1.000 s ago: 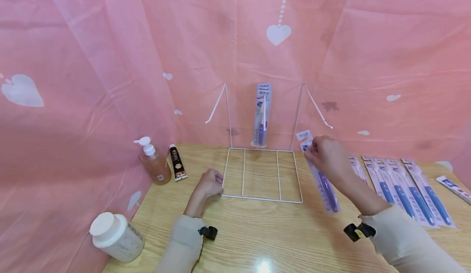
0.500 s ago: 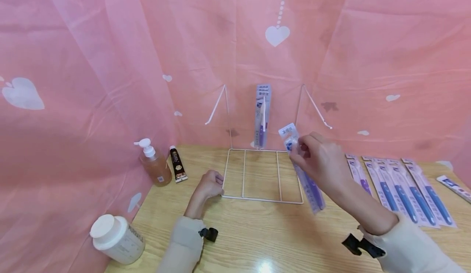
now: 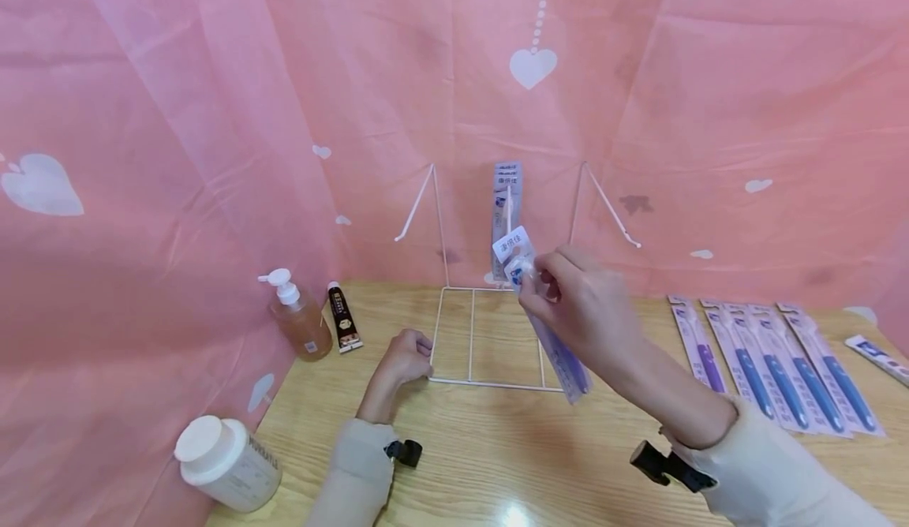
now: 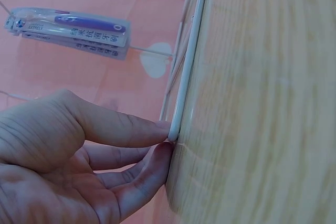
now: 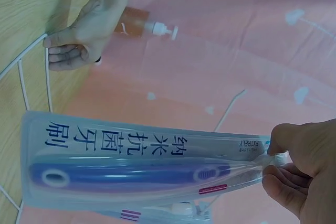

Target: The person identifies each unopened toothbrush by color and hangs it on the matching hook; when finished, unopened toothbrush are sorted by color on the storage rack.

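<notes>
My right hand (image 3: 585,306) pinches a packaged purple toothbrush (image 5: 131,169) near the top of its pack, between thumb and fingers. The pack tilts, its header card close in front of the middle hook of a white wire rack (image 3: 497,386). Several toothbrush packs (image 3: 499,227) hang on that hook, the front one purple. With thumb and fingertips my left hand (image 3: 406,355) pinches the front left corner of the rack's base, as the left wrist view shows too. The rack's left hook (image 3: 415,202) and right hook (image 3: 612,205) bear nothing.
On the right lie one purple toothbrush pack (image 3: 697,345), several blue ones (image 3: 788,369) and a white tube (image 3: 879,359). To the left stand a pump bottle (image 3: 301,318), a black tube (image 3: 344,318) and a white jar (image 3: 229,464). A pink curtain (image 3: 355,77) hangs behind.
My right hand has carried the purple toothbrush pack leftward from the rack's right side to in front of the middle hook. My left hand has stayed on the rack's corner.
</notes>
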The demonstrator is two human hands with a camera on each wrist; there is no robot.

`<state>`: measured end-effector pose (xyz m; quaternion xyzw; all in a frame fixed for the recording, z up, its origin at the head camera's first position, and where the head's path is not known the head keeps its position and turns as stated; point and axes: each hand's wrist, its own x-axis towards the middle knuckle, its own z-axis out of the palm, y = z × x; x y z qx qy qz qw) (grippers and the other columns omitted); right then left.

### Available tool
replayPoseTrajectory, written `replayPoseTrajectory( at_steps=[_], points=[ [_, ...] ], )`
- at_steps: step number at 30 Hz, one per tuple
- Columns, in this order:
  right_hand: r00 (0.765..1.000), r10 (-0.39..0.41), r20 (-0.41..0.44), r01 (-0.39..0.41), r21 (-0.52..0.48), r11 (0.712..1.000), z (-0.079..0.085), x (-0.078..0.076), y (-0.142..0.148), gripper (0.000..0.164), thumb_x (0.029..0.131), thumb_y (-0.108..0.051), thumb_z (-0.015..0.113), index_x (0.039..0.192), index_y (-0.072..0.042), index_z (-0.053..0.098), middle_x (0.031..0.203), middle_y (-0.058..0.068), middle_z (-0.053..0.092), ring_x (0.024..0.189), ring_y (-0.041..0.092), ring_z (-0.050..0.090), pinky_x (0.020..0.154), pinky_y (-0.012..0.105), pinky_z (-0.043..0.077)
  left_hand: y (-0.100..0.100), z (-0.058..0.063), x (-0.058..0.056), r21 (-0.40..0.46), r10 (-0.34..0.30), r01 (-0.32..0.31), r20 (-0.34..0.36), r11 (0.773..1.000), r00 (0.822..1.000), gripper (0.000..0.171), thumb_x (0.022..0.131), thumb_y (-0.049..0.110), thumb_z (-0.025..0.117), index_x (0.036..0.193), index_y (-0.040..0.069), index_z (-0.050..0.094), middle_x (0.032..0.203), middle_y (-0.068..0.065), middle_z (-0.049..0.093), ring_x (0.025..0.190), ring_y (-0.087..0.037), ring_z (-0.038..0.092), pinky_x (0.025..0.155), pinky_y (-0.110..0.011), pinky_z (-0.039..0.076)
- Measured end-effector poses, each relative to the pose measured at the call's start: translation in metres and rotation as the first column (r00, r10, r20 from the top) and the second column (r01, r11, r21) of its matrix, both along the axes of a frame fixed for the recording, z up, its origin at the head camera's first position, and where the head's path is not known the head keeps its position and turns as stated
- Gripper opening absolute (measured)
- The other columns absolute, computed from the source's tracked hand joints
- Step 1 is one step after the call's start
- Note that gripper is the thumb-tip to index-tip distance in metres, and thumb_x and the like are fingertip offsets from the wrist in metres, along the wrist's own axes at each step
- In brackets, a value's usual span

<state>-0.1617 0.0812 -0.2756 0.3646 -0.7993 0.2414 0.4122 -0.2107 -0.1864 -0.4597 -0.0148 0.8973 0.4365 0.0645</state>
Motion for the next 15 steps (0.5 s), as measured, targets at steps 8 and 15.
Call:
replayPoseTrajectory(
  at_steps=[8,15],
  points=[
    [0.998,-0.052,0.036,0.05,0.053,0.997,-0.01,-0.019,-0.006,0.007,0.077,-0.001,0.067,0.075,-0.002,0.061,0.067,0.005,0.05,0.054,0.015,0.046,0.043,0.028,0.041,0.0,-0.001,-0.001,-0.005,-0.003,0.003,-0.003,1.0,1.0,0.038,0.062,-0.013,0.07,0.099,-0.006,0.066,0.087,-0.009,0.062,0.081,-0.022,0.059,0.073,-0.033,0.053],
    [0.983,-0.085,0.166,0.081,0.033,0.996,-0.014,-0.042,-0.014,0.015,0.078,-0.004,0.067,0.07,-0.004,0.055,0.065,0.005,0.05,0.053,0.019,0.047,0.045,0.031,0.039,0.0,0.0,-0.001,-0.006,0.002,-0.002,0.0,1.0,1.0,0.037,0.063,-0.013,0.071,0.099,-0.006,0.066,0.087,-0.009,0.062,0.081,-0.023,0.059,0.073,-0.033,0.053]
  ],
)
